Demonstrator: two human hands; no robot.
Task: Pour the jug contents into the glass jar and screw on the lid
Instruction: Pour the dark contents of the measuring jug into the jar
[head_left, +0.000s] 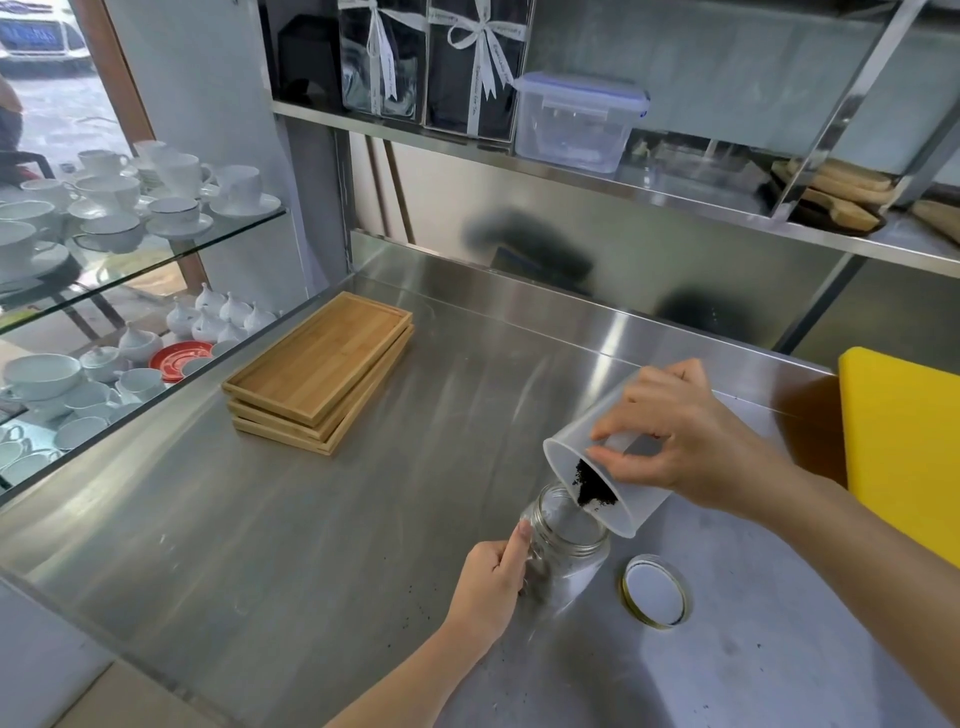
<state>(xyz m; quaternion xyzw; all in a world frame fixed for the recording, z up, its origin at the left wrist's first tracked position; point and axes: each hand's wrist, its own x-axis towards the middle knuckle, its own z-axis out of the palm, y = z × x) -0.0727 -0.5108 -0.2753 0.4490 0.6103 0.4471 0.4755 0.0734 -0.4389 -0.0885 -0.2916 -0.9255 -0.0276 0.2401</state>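
Observation:
A clear glass jar (569, 551) stands upright on the steel counter, its mouth uncovered. My left hand (491, 584) grips its left side. My right hand (685, 441) holds a translucent plastic jug (582, 452) tipped steeply over the jar's mouth. Dark loose grains (589, 486) slide along the jug's lower lip toward the jar. The jar's round lid (654, 591), white inside with a gold rim, lies upside down on the counter just right of the jar.
A stack of bamboo trays (319, 371) lies to the far left on the steel counter (311, 519). A yellow board (904, 447) stands at the right edge. Glass shelves with white cups (104, 202) sit at left. A plastic box (576, 122) rests on the upper shelf.

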